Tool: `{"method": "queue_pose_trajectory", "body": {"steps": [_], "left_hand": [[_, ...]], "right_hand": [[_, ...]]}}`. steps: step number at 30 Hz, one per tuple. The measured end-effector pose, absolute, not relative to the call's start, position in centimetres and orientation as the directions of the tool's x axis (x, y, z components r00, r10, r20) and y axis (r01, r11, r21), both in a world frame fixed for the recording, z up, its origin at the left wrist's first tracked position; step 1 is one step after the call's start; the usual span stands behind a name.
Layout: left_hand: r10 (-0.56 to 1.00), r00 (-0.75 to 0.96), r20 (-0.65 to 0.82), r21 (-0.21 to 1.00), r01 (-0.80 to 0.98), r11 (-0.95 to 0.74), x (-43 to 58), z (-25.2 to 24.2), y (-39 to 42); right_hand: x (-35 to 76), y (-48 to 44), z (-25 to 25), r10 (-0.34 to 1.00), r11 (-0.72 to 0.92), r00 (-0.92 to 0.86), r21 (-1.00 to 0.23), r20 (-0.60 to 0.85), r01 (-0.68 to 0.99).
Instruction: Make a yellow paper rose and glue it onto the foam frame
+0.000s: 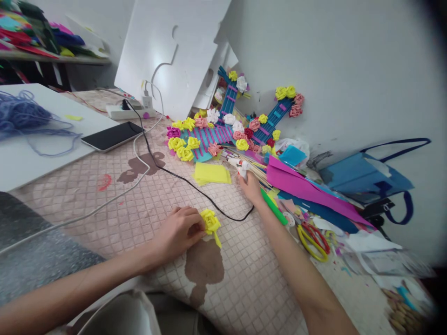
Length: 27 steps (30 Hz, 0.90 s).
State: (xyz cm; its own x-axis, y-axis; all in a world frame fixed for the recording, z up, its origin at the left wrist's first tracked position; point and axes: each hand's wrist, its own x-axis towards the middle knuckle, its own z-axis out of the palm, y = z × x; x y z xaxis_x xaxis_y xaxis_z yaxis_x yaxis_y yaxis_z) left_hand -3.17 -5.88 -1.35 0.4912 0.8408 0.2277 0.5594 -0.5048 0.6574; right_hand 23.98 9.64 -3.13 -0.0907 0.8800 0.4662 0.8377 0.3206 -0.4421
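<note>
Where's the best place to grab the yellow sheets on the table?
Probably the near right corner of the sheets, pinched from the near side. They lie flat, so lift that corner first; flowers lie beyond the far edge and the black cable passes the near left corner.

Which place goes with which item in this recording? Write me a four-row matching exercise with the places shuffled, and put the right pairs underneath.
Items
1. yellow flower
2. glue gun
3. phone
4. blue bag

Places
A. near the power strip
B. in the right hand
C. by the wall
D. in the left hand

Pairs: 1-D, 2-B, 3-A, 4-C
</note>
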Motion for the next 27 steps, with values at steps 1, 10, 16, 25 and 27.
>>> {"method": "queue_pose_trajectory", "body": {"steps": [1,10,16,25,27], "left_hand": [[0.842,0.490,0.226,0.656,0.563,-0.503,-3.2,-1.3,-5.9],[0.833,0.497,0.243,0.655,0.549,-0.519,-3.2,-1.4,-5.8],[0.835,0.493,0.243,0.652,0.555,-0.517,-3.2,-1.4,-5.8],[0.839,0.490,0.238,0.635,0.575,-0.516,-3.1,-1.3,-5.9],[0.838,0.491,0.238,0.634,0.576,-0.517,-3.1,-1.3,-5.9]], "right_hand": [[23.9,9.6,-3.1,0.880,0.324,-0.095,-0.441,0.466,0.837],[25.1,9.8,-3.2,0.869,0.298,-0.038,-0.462,0.493,0.835],[25.5,9.5,-3.1,0.854,0.323,-0.054,-0.446,0.517,0.835],[25.6,6.5,-2.3,0.821,0.367,-0.100,-0.385,0.563,0.847],[25.5,5.8,-1.9,0.808,0.382,-0.116,-0.365,0.578,0.849]]}}
